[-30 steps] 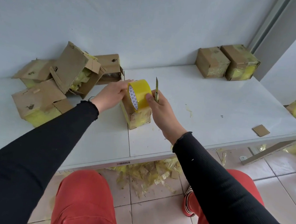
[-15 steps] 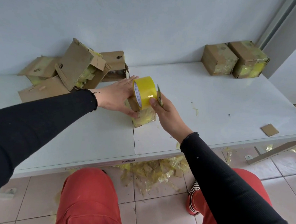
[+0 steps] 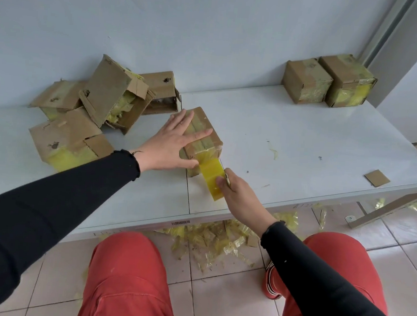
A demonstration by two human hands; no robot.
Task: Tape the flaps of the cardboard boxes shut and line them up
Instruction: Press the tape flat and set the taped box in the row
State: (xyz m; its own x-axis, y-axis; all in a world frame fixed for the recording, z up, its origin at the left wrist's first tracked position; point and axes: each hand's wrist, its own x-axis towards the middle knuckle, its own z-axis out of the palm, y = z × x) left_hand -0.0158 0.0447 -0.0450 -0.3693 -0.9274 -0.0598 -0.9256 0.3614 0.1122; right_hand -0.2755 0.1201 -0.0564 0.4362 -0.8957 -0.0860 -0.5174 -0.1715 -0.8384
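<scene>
Box (image 3: 205, 135) mid-table, being taped.
Left hand (image 3: 171, 143) presses it, fingers spread flat; right hand (image 3: 239, 197) pinches the yellow tape (image 3: 211, 177) near it. No readable writing.

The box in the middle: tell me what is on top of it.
The left hand lies flat on the box, over a strip of tape along its top. The seam under the hand is hidden.

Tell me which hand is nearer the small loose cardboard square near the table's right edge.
Right. The right hand grips the tape roll toward the cardboard square; the left hand lies flat on the box, farther away.
</scene>
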